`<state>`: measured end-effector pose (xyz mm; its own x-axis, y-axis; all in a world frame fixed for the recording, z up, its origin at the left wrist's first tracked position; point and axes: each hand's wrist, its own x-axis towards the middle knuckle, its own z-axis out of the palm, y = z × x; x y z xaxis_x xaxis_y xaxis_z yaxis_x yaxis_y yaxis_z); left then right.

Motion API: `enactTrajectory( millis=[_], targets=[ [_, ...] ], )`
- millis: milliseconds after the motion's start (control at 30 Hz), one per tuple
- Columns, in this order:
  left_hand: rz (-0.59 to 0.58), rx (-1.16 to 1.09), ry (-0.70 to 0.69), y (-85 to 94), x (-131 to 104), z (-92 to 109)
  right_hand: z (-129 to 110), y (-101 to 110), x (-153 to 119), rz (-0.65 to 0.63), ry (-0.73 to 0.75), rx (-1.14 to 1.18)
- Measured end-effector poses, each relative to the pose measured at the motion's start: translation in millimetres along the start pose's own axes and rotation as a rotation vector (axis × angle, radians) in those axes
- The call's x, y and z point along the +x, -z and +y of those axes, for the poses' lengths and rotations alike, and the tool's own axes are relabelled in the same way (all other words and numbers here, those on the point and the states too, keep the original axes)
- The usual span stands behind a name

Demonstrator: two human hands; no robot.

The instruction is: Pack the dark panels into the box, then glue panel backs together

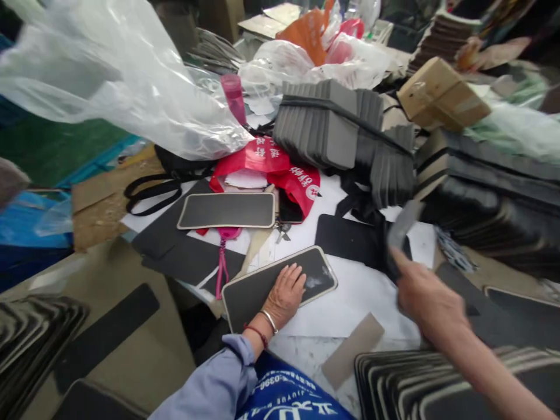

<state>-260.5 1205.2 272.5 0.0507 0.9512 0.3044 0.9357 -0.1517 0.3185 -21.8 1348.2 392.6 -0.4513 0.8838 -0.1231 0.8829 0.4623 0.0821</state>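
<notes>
Resting flat on a pale-edged dark pad (251, 297), left hand (285, 293) spreading its grip open; right hand (431, 298) clasping a blurred grey tool (403, 224), grip curling shut

A dark panel (251, 297) lies aslant on paper (371, 294), blurred tool (403, 226) nearby.

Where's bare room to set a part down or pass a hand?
White paper between the light-rimmed dark rounded panel under the left hand and the right hand; tan board right of the long flat black strip. Crowded: far side, with strap-bound grey panel stacks and translucent plastic bags.
</notes>
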Motion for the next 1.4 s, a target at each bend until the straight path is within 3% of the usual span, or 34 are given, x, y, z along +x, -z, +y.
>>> enactTrajectory(
  millis=[133, 267, 733, 1233, 1400],
  targets=[
    [-0.162, -0.079, -0.035, -9.5, 18, 2, -61, -34, 17, -0.302, 0.207, 0.098],
    [-0.233, -0.017, -0.008, -14.1, 22, 2, -82, -59, 33, -0.456, 0.221, 0.234],
    [-0.185, 0.065, -0.044, -15.8, 26, 6, -67, -71, 16, -0.552, 0.174, 0.420],
    [-0.205, 0.022, -0.014, -17.6, 23, 5, -67, -59, 1, -0.588, 0.313, 0.094],
    [-0.190, 0.012, -0.017, -16.9, 21, 4, -59, -44, 12, -0.611, 0.317, 0.195]
  ],
)
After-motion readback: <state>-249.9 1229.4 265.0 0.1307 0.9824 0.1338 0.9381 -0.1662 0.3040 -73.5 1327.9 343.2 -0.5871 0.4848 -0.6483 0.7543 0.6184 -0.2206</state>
